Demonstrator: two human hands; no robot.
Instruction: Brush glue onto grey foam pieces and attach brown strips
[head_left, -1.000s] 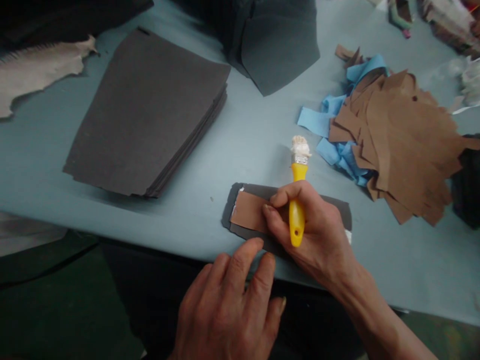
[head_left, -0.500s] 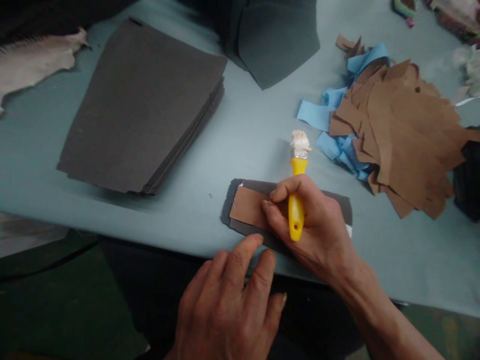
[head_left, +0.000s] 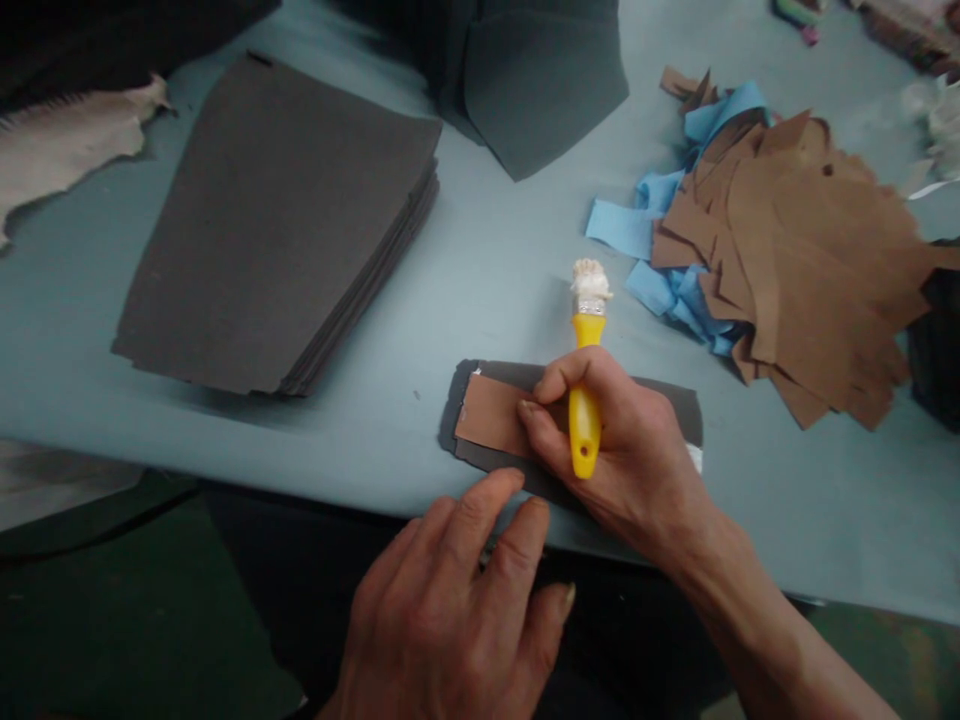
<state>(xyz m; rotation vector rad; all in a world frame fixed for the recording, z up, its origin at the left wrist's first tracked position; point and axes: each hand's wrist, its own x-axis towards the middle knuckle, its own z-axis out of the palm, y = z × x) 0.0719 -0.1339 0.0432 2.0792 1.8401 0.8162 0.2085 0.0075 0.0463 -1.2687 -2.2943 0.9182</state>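
Note:
In my right hand (head_left: 622,440) is a yellow-handled brush (head_left: 587,335), its bristles caked white and pointing away from me. The fingertips of that hand rest on a brown strip (head_left: 491,412). Under the strip lies a dark grey piece (head_left: 671,405) near the table's front edge, with a white patch at its right end. My left hand (head_left: 465,590) is open, fingers apart, and its index fingertip is at the near edge of the grey piece. Whether it touches the piece I cannot tell. My right palm hides the strip's right part.
A stack of dark grey sheets (head_left: 285,220) lies on the left of the table (head_left: 360,420). Another dark pile (head_left: 547,80) stands at the back. On the right is a heap of brown pieces (head_left: 817,250) with blue strips (head_left: 619,228). A pale ragged scrap (head_left: 75,140) lies far left.
The view has shifted slightly. Both hands, the brush and the brown strip keep nearly the same places relative to each other.

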